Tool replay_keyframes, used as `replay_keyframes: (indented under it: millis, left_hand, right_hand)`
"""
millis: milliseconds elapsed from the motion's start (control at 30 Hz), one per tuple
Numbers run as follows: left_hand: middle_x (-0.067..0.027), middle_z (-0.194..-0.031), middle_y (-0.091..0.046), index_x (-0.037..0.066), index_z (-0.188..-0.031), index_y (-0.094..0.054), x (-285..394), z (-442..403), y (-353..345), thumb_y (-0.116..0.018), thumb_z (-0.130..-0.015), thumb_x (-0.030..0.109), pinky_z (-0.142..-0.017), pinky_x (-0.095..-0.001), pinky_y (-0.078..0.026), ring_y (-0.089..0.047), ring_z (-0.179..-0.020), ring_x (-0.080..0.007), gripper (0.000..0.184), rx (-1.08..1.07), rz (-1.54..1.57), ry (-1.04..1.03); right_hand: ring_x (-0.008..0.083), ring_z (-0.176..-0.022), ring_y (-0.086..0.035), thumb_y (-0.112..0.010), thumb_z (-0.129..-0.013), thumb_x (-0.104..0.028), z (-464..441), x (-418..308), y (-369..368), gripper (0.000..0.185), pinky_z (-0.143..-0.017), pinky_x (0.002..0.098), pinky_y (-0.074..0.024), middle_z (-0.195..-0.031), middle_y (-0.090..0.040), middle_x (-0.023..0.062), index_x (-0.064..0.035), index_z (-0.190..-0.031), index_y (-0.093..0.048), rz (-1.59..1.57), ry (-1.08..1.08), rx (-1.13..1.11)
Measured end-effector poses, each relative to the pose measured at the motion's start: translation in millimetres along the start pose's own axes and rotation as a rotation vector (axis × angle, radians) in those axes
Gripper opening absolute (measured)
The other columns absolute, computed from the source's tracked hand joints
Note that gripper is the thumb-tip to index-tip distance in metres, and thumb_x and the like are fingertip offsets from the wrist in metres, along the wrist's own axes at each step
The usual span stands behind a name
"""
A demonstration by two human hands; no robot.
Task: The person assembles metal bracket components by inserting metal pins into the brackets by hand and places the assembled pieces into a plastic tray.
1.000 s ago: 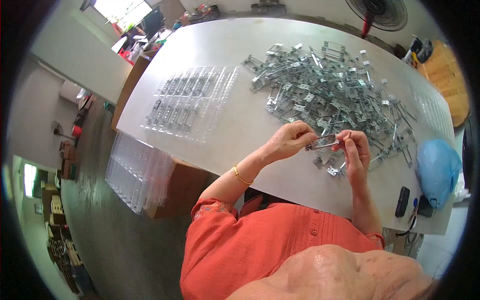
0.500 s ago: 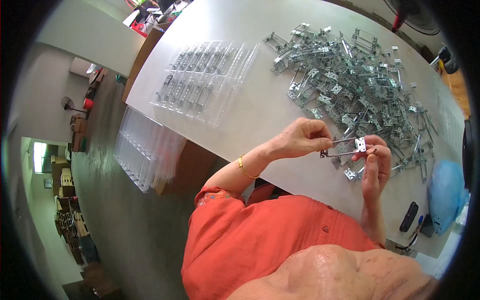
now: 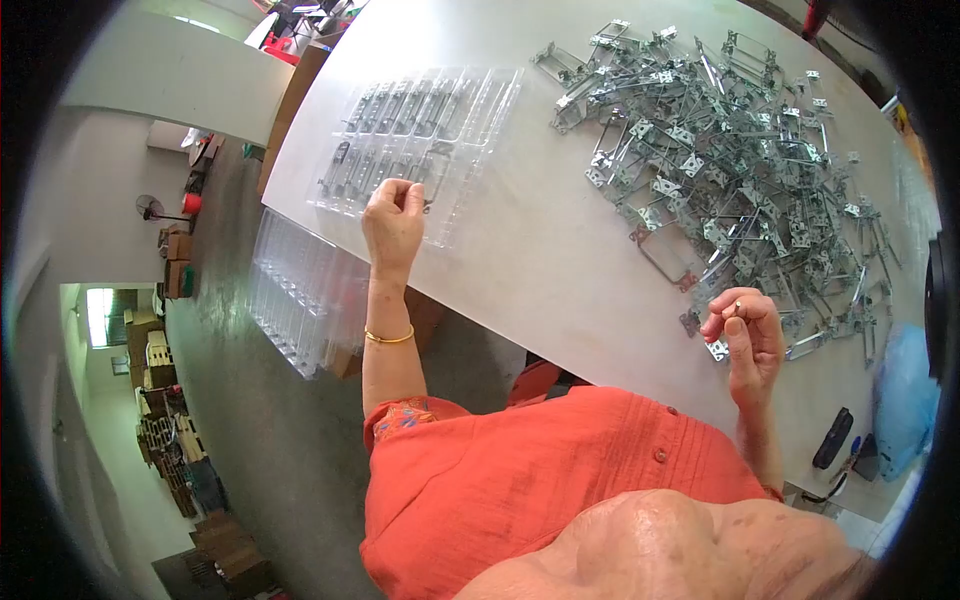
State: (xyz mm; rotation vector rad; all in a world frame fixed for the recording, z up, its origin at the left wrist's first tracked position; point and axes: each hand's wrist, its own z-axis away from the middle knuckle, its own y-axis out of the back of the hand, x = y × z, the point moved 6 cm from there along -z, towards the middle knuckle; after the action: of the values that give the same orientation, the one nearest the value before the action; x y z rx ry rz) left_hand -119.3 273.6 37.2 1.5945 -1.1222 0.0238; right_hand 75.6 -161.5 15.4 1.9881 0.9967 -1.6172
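The left hand (image 3: pixel 393 225) partly hides the clear tray (image 3: pixel 484 115)

no readable text, labels, numbers or signs anywhere.

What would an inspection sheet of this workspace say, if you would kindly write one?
Surface: pale table, partly bare.
Job's things: jumbled metal brackets; clear tray, partly filled with brackets.
Clutter: blue bag, black case at right.
Hands: left hand at the tray, grip partly hidden; right hand pinching a small piece.
Cables: none clearly identifiable.
Surroundings: stacked clear trays beside the table; fan in the background.
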Motion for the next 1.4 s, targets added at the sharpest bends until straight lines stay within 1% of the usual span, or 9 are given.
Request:
replay_keyframes:
  millis: [67,367,567,667,767,967,1267,1367,1400]
  left_hand:
    - [-0.0131,-0.079,-0.070,-0.001,-0.086,-0.070,-24.0,-2.9,-0.5,-0.073,-0.090,0.014,-0.067,-0.0363,-0.053,-0.067,-0.069,-0.0232,0.017,0.006,-0.017,0.048]
    - [-0.0139,-0.081,-0.069,0.000,-0.083,-0.069,-56.0,-8.5,-13.1,-0.073,-0.089,0.017,-0.070,-0.0400,-0.053,-0.067,-0.073,-0.0279,0.018,-0.025,-0.143,0.025]
    - [-0.0142,-0.080,-0.067,0.000,-0.082,-0.069,-48.3,-5.9,-17.0,-0.073,-0.088,0.018,-0.071,-0.0415,-0.053,-0.066,-0.075,-0.0301,0.020,-0.046,-0.184,-0.032]
    - [-0.0148,-0.082,-0.067,0.000,-0.082,-0.069,-58.2,-5.6,-25.0,-0.072,-0.088,0.018,-0.074,-0.0428,-0.053,-0.067,-0.078,-0.0314,0.020,-0.089,-0.212,0.002]
    - [-0.0153,-0.083,-0.068,-0.001,-0.082,-0.069,-51.3,-3.4,-24.8,-0.071,-0.088,0.020,-0.077,-0.0436,-0.053,-0.067,-0.081,-0.0326,0.021,-0.101,-0.277,-0.019]
    - [-0.0155,-0.084,-0.068,0.000,-0.084,-0.072,-46.2,-4.2,-24.8,-0.070,-0.089,0.022,-0.078,-0.0436,-0.053,-0.066,-0.082,-0.0331,0.022,-0.115,-0.299,-0.015]
    - [-0.0150,-0.087,-0.068,0.003,-0.088,-0.072,-40.2,-1.1,-26.7,-0.070,-0.090,0.022,-0.079,-0.0450,-0.053,-0.067,-0.084,-0.0338,0.020,-0.092,-0.352,-0.041]
    - [-0.0147,-0.089,-0.069,0.004,-0.091,-0.072,-37.2,-0.6,-23.7,-0.070,-0.090,0.020,-0.080,-0.0450,-0.053,-0.067,-0.084,-0.0338,0.016,-0.003,-0.434,-0.138]
    - [-0.0141,-0.089,-0.069,0.004,-0.092,-0.071,-30.9,0.5,-23.2,-0.070,-0.090,0.019,-0.079,-0.0447,-0.053,-0.067,-0.084,-0.0329,0.015,0.004,-0.419,-0.133]
  right_hand:
    - [0.0129,-0.084,-0.063,-0.055,-0.105,-0.009,-0.9,1.4,0.0,0.009,-0.072,0.0271,-0.0529,-0.116,-0.060,0.0153,-0.0017,-0.111,-0.053,0.000,-0.009,-0.002]
    - [0.0128,-0.085,-0.063,-0.055,-0.105,-0.008,-0.6,6.3,0.9,0.010,-0.073,0.0266,-0.0527,-0.114,-0.061,0.0146,-0.0020,-0.112,-0.054,-0.024,-0.036,-0.012]
    - [0.0120,-0.085,-0.062,-0.055,-0.105,-0.008,-0.6,4.6,-1.9,0.009,-0.074,0.0262,-0.0524,-0.113,-0.061,0.0138,-0.0020,-0.112,-0.055,-0.035,-0.048,-0.019]
    - [0.0116,-0.085,-0.062,-0.055,-0.105,-0.007,-0.5,4.1,-4.0,0.008,-0.074,0.0260,-0.0523,-0.113,-0.061,0.0132,-0.0019,-0.111,-0.056,-0.048,-0.057,-0.021]
    - [0.0114,-0.085,-0.062,-0.055,-0.105,-0.007,0.3,4.9,-4.3,0.008,-0.074,0.0259,-0.0521,-0.113,-0.061,0.0130,-0.0018,-0.110,-0.056,-0.050,-0.062,-0.026]
    - [0.0114,-0.085,-0.061,-0.054,-0.105,-0.006,0.4,5.4,-5.2,0.007,-0.074,0.0257,-0.0518,-0.113,-0.061,0.0130,-0.0017,-0.110,-0.056,-0.055,-0.067,-0.031]
    - [0.0113,-0.084,-0.061,-0.053,-0.104,-0.004,0.2,5.3,-5.7,0.008,-0.074,0.0259,-0.0519,-0.112,-0.061,0.0131,-0.0017,-0.112,-0.056,-0.048,-0.067,-0.041]
    - [0.0113,-0.085,-0.061,-0.054,-0.104,-0.003,0.6,6.8,-6.2,0.008,-0.074,0.0264,-0.0524,-0.112,-0.061,0.0128,-0.0021,-0.112,-0.056,-0.052,-0.070,-0.035]
    - [0.0114,-0.085,-0.062,-0.054,-0.104,-0.003,1.6,7.6,-5.1,0.008,-0.074,0.0266,-0.0525,-0.112,-0.061,0.0127,-0.0023,-0.112,-0.056,-0.050,-0.075,-0.027]
